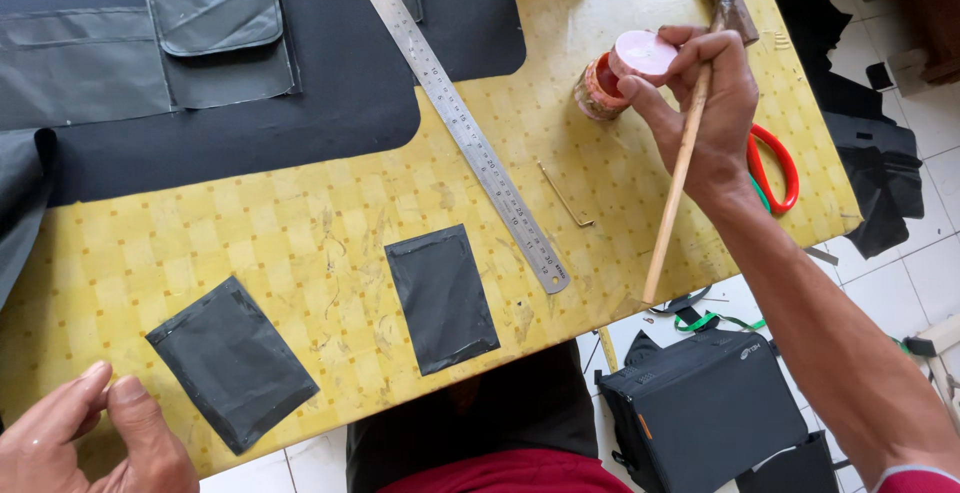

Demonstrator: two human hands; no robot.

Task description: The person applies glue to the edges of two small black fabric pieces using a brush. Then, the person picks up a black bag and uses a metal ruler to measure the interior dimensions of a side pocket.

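A person's right hand [700,103] grips a long, thin wooden stick [678,183] while its fingertips close on the pale pink lid [643,51] of a small round jar [600,88] near the far right of the yellow checked tabletop [300,243]; the stick's upper end is hidden behind the fingers, and the jar's reddish, patterned label cannot be made out. The left hand [85,433], partly cut off at the lower left corner, rests at the table's near edge with thumb and fingers loosely together, holding nothing, just beside a dark rectangular patch [232,363] of matte sheet material. A second, similar patch [441,298] lies near the middle, its edges slightly glossy. A steel ruler [465,133] runs diagonally between the patches and the jar, beside a small bent metal rod [565,196]. Large black and grey fabric panels [200,53] cover the far left, running out of view. Red-handled scissors [775,168] are mostly hidden behind the right wrist. A black bag [700,408] sits on the white tiled floor [880,283] below.
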